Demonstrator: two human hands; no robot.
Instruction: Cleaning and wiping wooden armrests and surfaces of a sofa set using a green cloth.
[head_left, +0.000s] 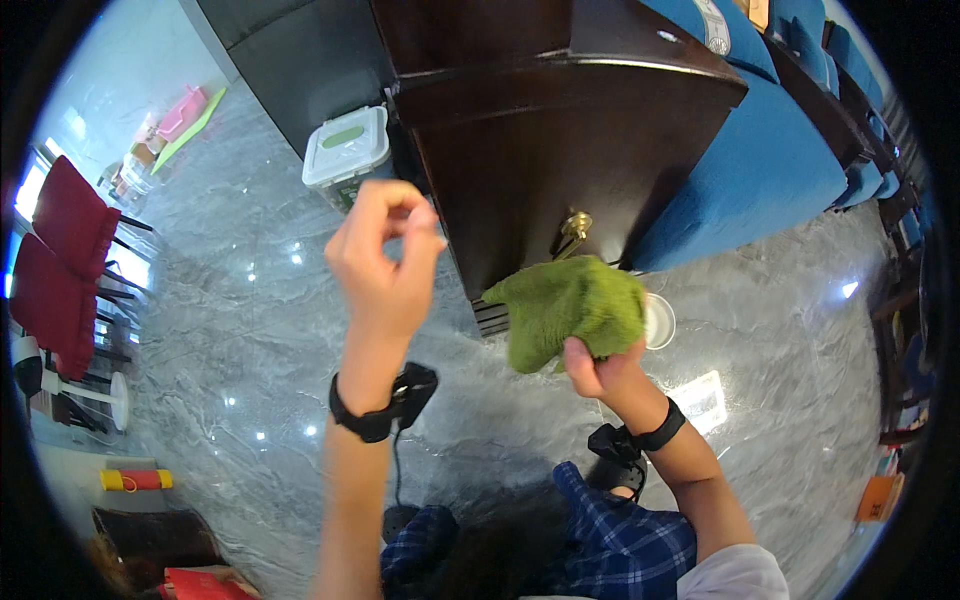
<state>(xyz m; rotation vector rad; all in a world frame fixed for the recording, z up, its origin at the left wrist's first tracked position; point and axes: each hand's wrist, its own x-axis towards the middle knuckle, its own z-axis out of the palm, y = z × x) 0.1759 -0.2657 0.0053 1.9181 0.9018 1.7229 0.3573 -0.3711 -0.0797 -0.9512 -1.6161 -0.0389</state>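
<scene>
My right hand grips a green cloth, which hangs bunched over the fingers and spreads to the left. My left hand is raised to the left of the cloth with its fingers curled and touching the thumb; nothing shows in it. Both wrists wear black straps with small devices. Beyond the cloth stands a dark brown wooden panel with a brass fitting low on it, just above the cloth's upper edge. A round white bowl or dish is partly visible behind my right hand.
A white-lidded bin stands left of the wooden panel. Blue upholstered seats line the right. Red chairs and a white stand are at the far left. A pink container lies at the upper left. The floor is grey marbled tile.
</scene>
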